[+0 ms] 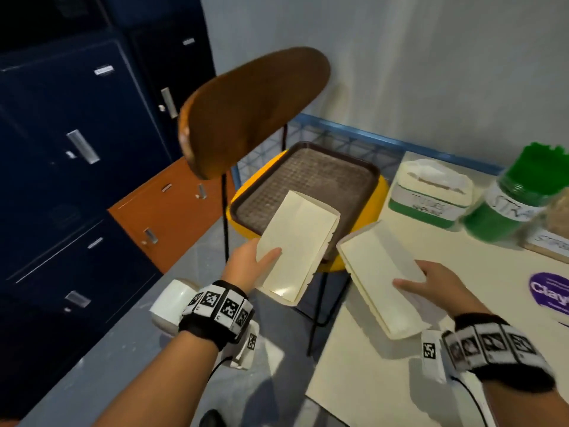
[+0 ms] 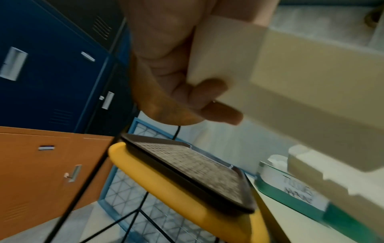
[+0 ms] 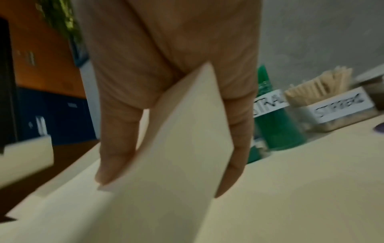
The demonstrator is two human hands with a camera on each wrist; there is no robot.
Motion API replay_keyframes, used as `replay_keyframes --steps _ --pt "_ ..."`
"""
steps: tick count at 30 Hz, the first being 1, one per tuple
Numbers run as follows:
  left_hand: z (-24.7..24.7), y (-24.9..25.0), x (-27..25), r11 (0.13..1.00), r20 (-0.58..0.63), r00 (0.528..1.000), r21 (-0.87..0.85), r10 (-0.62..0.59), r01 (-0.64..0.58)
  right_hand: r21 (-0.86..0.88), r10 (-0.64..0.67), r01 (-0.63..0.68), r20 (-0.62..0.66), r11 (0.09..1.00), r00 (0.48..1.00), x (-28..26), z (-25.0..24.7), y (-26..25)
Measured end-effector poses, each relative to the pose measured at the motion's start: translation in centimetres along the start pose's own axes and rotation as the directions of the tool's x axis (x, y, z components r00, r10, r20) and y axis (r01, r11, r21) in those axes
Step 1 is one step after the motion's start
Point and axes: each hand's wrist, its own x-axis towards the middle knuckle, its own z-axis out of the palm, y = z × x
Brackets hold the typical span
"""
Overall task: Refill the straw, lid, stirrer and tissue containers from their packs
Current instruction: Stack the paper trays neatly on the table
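Nearest the viewer, the left hand [image 1: 249, 260] grips one cream tissue stack [image 1: 297, 245] by its near long edge, thumb on top and fingers curled beneath, holding it in the air over the near rim of the brown tray [image 1: 363, 180]. The right hand [image 1: 431, 288] grips a second tissue stack [image 1: 374, 272] at its near end, thumb and fingers on either side, above the left edge of the cream surface [image 1: 385, 380]. The two stacks lie side by side, close but apart. The tray rests on a yellow stool [image 1: 381, 186] behind the left hand. Farther back on the surface stand the tissue container [image 1: 431, 195], labelled, with white tissue at its top slot; the straw container [image 1: 508, 208], filled with green straws; and, at the right edge, the stirrer container [image 3: 340, 111], holding wooden sticks. A brown chair back [image 1: 255, 109] and dark blue lockers [image 1: 77, 134] lie beyond.
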Motion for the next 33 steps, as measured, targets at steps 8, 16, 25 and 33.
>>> replay_keyframes --steps 8,16,25,33 --pt "-14.1 -12.4 -1.3 0.982 -0.223 0.957 -0.085 -0.183 0.168 0.356 -0.275 0.237 0.060 0.904 0.960 -1.4 12.0 -17.3" --pt "-19.4 -26.0 -0.8 0.879 -0.260 0.841 -0.189 -0.475 0.438 0.139 -0.236 0.201 0.320 0.970 0.918 6.2 28.8 -24.5" --pt "-16.5 -39.2 0.3 0.699 -0.286 0.645 -0.163 -0.709 0.696 -0.362 -0.061 0.354 0.620 0.862 0.782 15.8 46.9 -22.8" --pt "-10.8 -46.4 1.3 0.561 -0.252 0.526 -0.088 -0.812 0.823 -0.465 0.040 0.323 0.618 0.824 0.785 21.7 57.5 -22.6"
